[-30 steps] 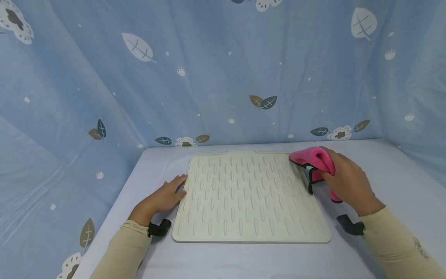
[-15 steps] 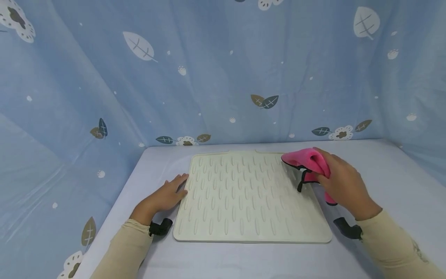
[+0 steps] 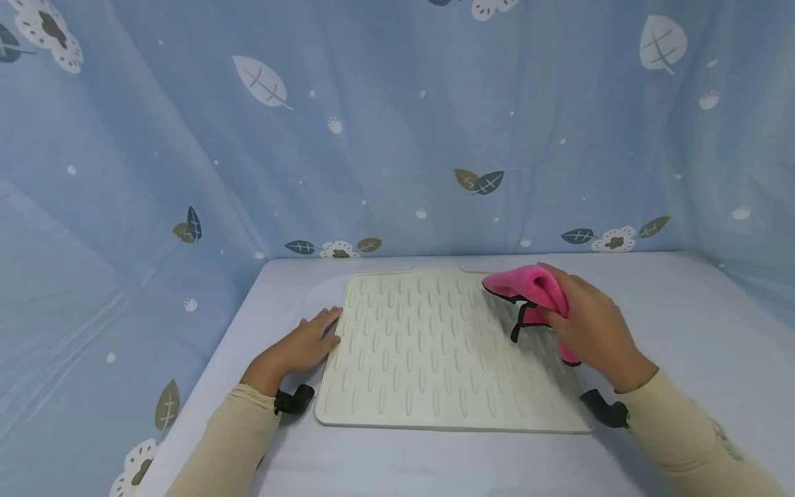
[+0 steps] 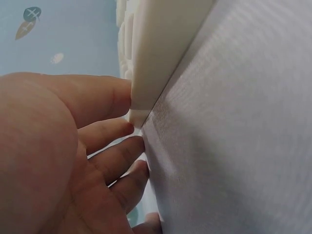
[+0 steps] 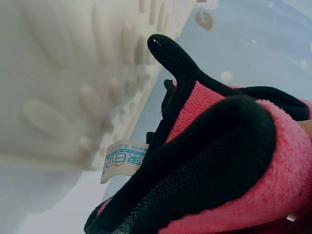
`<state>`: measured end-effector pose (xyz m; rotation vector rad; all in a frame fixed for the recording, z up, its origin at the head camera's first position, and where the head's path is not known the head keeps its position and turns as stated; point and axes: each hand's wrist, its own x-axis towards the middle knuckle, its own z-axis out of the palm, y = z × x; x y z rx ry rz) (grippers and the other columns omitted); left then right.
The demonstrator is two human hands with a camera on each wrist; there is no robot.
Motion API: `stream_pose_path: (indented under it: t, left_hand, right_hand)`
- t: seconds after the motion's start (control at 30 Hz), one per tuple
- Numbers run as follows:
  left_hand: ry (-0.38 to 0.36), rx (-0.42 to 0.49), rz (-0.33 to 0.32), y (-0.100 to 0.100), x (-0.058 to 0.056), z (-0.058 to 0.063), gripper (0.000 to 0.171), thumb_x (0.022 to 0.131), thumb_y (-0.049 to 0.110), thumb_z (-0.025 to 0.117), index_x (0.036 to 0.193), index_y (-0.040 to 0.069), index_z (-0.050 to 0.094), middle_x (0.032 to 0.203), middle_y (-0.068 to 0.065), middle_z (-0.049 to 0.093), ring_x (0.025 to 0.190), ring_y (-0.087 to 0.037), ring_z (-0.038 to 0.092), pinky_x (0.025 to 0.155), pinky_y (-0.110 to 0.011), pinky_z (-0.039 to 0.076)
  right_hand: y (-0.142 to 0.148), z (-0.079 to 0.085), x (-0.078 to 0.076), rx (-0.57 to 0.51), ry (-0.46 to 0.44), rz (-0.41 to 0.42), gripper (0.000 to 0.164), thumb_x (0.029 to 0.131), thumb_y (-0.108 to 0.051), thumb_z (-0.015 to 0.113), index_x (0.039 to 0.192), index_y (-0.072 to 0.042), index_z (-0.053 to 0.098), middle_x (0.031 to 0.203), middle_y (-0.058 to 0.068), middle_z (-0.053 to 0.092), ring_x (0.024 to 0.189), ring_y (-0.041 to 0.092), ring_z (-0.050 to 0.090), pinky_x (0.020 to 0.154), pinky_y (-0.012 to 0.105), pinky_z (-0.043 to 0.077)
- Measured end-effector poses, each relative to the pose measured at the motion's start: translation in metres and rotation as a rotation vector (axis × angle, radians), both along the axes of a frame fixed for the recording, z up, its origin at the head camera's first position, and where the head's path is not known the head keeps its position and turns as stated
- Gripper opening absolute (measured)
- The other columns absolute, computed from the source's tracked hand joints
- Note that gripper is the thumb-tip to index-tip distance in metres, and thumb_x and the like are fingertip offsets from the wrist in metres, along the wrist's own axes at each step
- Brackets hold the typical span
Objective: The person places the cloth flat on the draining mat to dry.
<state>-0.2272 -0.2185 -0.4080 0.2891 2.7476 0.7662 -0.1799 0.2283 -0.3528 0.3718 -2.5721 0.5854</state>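
A cream ridged mat (image 3: 428,345) lies flat on the white-covered table. My left hand (image 3: 304,345) rests at its left edge; in the left wrist view the thumb and fingertips touch the mat's side (image 4: 161,48), fingers fairly straight. Over the mat's right part, my right hand (image 3: 590,324) grips a folded pink cleaning cloth (image 3: 524,283) with black trim. The right wrist view shows the cloth's dark grey inner side, a black hanging loop (image 5: 170,53) and a white label (image 5: 124,158) with blue print. Most of the right hand's fingers are hidden behind the cloth.
Behind the table (image 3: 658,290) hangs a blue curtain (image 3: 385,138) printed with leaves and flowers, which also runs along both sides. Black wrist mounts (image 3: 295,400) stick out near both sleeves. Raised oval ridges cover the mat's surface.
My right hand has moved left with the pink cloth, farther over the mat. The left hand stays at the mat's left edge. The whole head view has shifted slightly.
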Motion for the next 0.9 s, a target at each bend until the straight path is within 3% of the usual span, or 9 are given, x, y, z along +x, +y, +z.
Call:
stream_pose_path:
  t: [0.2, 0.67, 0.9]
  left_hand:
    - [-0.003, 0.000, 0.007, 0.001, 0.000, 0.001, 0.063, 0.104, 0.020, 0.048, 0.159, 0.008, 0.020, 0.166, -0.019, 0.016, 0.155, -0.038, 0.009, 0.123, -0.058, 0.001]
    - [-0.014, 0.004, 0.006, 0.000, -0.001, 0.001, 0.064, 0.104, 0.022, 0.049, 0.160, 0.009, 0.019, 0.166, -0.017, 0.016, 0.155, -0.036, 0.008, 0.123, -0.057, 0.000]
    - [-0.004, 0.002, 0.000, 0.000, -0.001, 0.000, 0.064, 0.104, 0.021, 0.049, 0.159, 0.008, 0.020, 0.166, -0.017, 0.017, 0.155, -0.036, 0.009, 0.123, -0.056, 0.001]
  right_hand:
    - [-0.012, 0.000, -0.005, 0.001, -0.027, -0.004, 0.076, 0.074, -0.001, 0.085, 0.141, -0.002, 0.049, 0.106, 0.023, 0.064, 0.082, 0.032, 0.059, 0.066, 0.053, 0.058]
    - [-0.036, -0.006, -0.015, -0.013, -0.061, 0.033, 0.072, 0.078, -0.002, 0.082, 0.142, -0.005, 0.049, 0.101, 0.019, 0.065, 0.077, 0.028, 0.058, 0.064, 0.046, 0.057]
    - [-0.046, -0.008, -0.018, -0.048, -0.038, 0.066, 0.067, 0.080, -0.003, 0.079, 0.141, -0.006, 0.051, 0.104, 0.019, 0.067, 0.077, 0.026, 0.057, 0.064, 0.040, 0.053]
